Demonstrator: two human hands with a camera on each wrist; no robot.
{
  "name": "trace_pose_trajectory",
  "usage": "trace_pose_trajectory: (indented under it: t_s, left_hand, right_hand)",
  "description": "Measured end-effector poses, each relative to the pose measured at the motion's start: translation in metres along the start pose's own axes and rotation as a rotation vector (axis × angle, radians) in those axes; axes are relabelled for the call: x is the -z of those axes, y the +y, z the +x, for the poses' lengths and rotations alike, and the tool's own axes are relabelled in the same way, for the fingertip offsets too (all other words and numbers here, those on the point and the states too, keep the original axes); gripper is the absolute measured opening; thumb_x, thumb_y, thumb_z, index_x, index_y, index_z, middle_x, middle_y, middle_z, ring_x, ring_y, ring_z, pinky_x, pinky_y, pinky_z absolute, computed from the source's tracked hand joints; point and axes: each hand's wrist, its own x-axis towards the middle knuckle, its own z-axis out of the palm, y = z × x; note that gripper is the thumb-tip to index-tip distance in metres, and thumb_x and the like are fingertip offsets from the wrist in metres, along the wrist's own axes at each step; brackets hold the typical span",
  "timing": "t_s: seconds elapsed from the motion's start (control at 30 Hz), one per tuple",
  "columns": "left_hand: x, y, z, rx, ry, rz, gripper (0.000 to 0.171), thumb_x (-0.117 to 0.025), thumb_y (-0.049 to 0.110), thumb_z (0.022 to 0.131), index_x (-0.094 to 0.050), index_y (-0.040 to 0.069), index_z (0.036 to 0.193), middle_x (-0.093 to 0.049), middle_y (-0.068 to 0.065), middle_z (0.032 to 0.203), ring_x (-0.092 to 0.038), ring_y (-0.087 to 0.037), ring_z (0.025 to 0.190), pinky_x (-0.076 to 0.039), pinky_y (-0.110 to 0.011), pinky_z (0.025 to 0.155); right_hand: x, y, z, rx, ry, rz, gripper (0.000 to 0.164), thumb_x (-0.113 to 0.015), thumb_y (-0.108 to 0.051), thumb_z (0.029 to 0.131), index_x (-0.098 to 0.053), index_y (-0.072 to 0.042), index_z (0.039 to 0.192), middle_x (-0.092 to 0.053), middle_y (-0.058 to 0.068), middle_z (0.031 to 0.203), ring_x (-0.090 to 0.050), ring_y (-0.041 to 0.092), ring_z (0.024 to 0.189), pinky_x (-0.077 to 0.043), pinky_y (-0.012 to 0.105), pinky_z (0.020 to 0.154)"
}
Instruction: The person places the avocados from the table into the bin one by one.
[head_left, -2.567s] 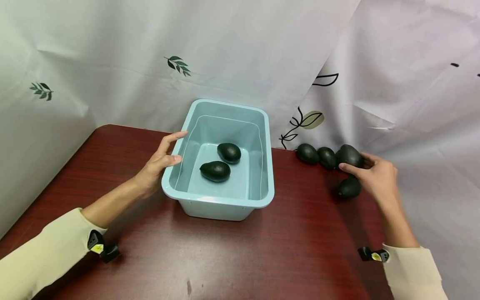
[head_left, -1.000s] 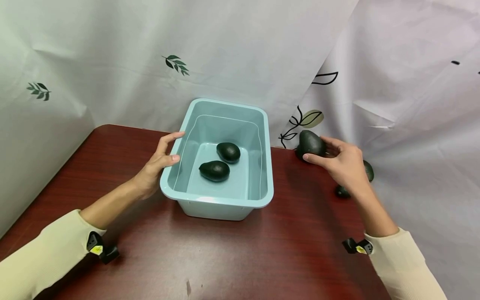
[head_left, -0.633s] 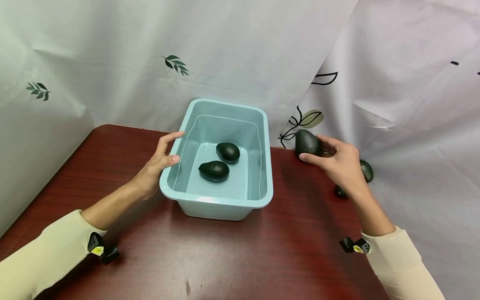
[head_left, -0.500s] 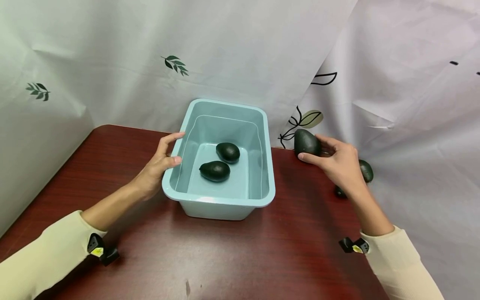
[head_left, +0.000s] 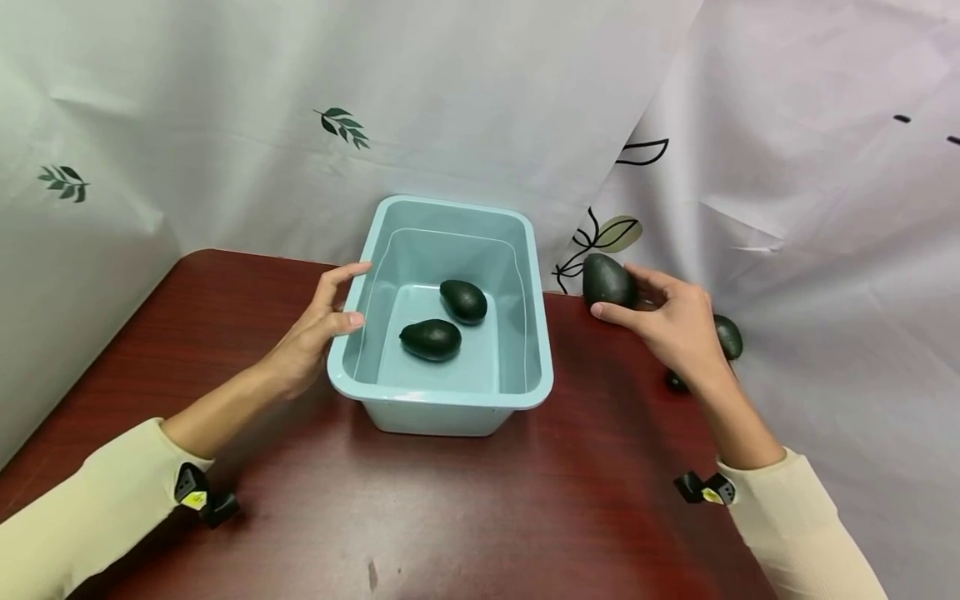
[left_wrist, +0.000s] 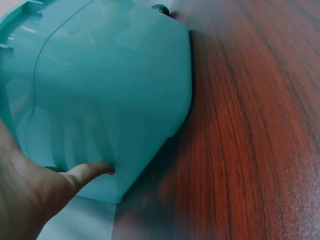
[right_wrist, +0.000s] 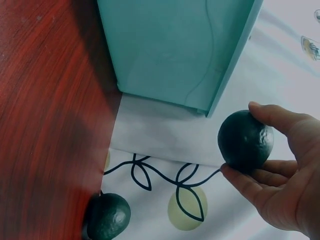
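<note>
In the head view, my left hand point(head_left: 311, 333) grips the left rim of a light blue plastic bin point(head_left: 442, 398), thumb over the edge. The left wrist view shows a finger against the bin's outer wall point(left_wrist: 115, 75). Two dark green avocados, one nearer point(head_left: 431, 340) and one farther point(head_left: 463, 302), lie apart on the bin's floor. To the right of the bin, my right hand point(head_left: 678, 321) holds another avocado point(head_left: 607, 280) between thumb and fingers. The right wrist view shows this held avocado point(right_wrist: 245, 141) raised beside the bin.
Two more avocados, one point(head_left: 727, 337) and one lower point(head_left: 677, 382), are partly hidden behind the right hand. Another avocado point(right_wrist: 108, 216) sits near the table's edge in the right wrist view. A white patterned sheet point(head_left: 262, 167) hangs behind the reddish-brown table point(head_left: 420, 517).
My right hand has picked up the avocado and carried it left toward the bin. The bin has shifted slightly under my left hand, and the farther avocado inside has rolled a little right.
</note>
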Motion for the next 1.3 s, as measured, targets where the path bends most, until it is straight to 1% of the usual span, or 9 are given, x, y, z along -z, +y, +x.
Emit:
trace_pose_trajectory:
  t_s: [0.1,0.2,0.33,0.5,0.63,0.73,0.83,1.0,1.3]
  left_hand:
    - [0.001,0.000,0.000,0.000,0.001,0.000,0.069,-0.052,0.027,0.104,-0.032,0.044,0.168,-0.042,-0.025,0.155,-0.067,-0.028,0.124,-0.063,-0.037,0.094]
    - [0.001,0.001,0.001,0.004,0.001,-0.003,0.068,-0.051,0.026,0.104,-0.032,0.044,0.167,-0.043,-0.026,0.153,-0.067,-0.028,0.123,-0.063,-0.037,0.093]
    - [0.001,0.001,0.002,0.005,0.006,-0.002,0.068,-0.051,0.025,0.104,-0.033,0.044,0.167,-0.044,-0.024,0.151,-0.067,-0.028,0.122,-0.063,-0.036,0.094]
    - [0.001,0.001,0.002,-0.002,0.014,-0.005,0.068,-0.051,0.025,0.103,-0.035,0.044,0.167,-0.042,-0.013,0.155,-0.062,-0.029,0.128,-0.061,-0.034,0.095]
    - [0.001,0.000,0.002,-0.006,0.009,-0.010,0.068,-0.050,0.025,0.103,-0.034,0.043,0.167,-0.039,-0.014,0.158,-0.059,-0.030,0.131,-0.061,-0.034,0.096]
    - [0.000,-0.001,0.003,-0.008,0.007,-0.014,0.068,-0.050,0.026,0.103,-0.034,0.043,0.167,-0.038,-0.018,0.159,-0.059,-0.030,0.132,-0.061,-0.035,0.096]
    - [0.000,-0.002,0.003,-0.008,0.006,-0.020,0.068,-0.050,0.026,0.103,-0.034,0.043,0.167,-0.038,-0.019,0.159,-0.060,-0.030,0.130,-0.061,-0.035,0.096]
    - [-0.001,-0.002,0.003,-0.011,0.004,-0.031,0.068,-0.050,0.025,0.103,-0.034,0.044,0.167,-0.037,-0.021,0.158,-0.063,-0.028,0.127,-0.062,-0.035,0.095]
    - [-0.002,-0.002,0.003,-0.007,0.012,-0.012,0.069,-0.049,0.026,0.102,-0.034,0.044,0.167,-0.038,-0.022,0.157,-0.063,-0.028,0.126,-0.061,-0.035,0.094]
  right_hand:
    - [0.000,-0.001,0.000,0.002,0.000,0.011,0.080,-0.100,-0.045,0.085,-0.070,-0.018,0.155,-0.075,0.009,0.150,-0.082,0.013,0.118,-0.056,0.006,0.088]
    - [0.000,-0.004,-0.001,-0.001,-0.005,0.022,0.079,-0.100,-0.044,0.085,-0.071,-0.019,0.154,-0.076,0.009,0.148,-0.078,-0.005,0.105,-0.057,0.007,0.086]
    - [0.000,-0.010,0.001,0.001,-0.014,0.027,0.079,-0.101,-0.045,0.084,-0.071,-0.020,0.153,-0.077,0.009,0.146,-0.074,-0.014,0.097,-0.057,0.007,0.084]
    - [-0.003,-0.020,0.003,0.022,-0.026,0.066,0.075,-0.102,-0.043,0.084,-0.073,-0.022,0.150,-0.079,0.006,0.143,-0.078,-0.009,0.099,-0.060,0.010,0.086]
    - [-0.005,-0.027,0.004,0.042,-0.029,0.091,0.075,-0.102,-0.039,0.083,-0.073,-0.022,0.150,-0.078,0.005,0.145,-0.084,0.007,0.109,-0.062,0.012,0.086]
    - [-0.007,-0.032,0.006,0.054,-0.030,0.079,0.078,-0.102,-0.040,0.083,-0.072,-0.021,0.152,-0.075,0.005,0.150,-0.084,0.021,0.118,-0.061,0.011,0.085]
    - [-0.007,-0.037,0.007,0.060,-0.036,0.071,0.081,-0.102,-0.042,0.083,-0.071,-0.021,0.154,-0.072,0.006,0.154,-0.083,0.027,0.122,-0.061,0.010,0.084]
    - [-0.010,-0.045,0.009,0.074,-0.042,0.071,0.082,-0.102,-0.043,0.083,-0.070,-0.020,0.155,-0.074,0.007,0.152,-0.083,0.027,0.122,-0.061,0.011,0.083]
    - [-0.016,-0.055,0.011,0.132,-0.027,0.042,0.078,-0.102,-0.047,0.081,-0.074,-0.023,0.150,-0.078,0.003,0.145,-0.084,0.023,0.118,-0.060,0.011,0.084]
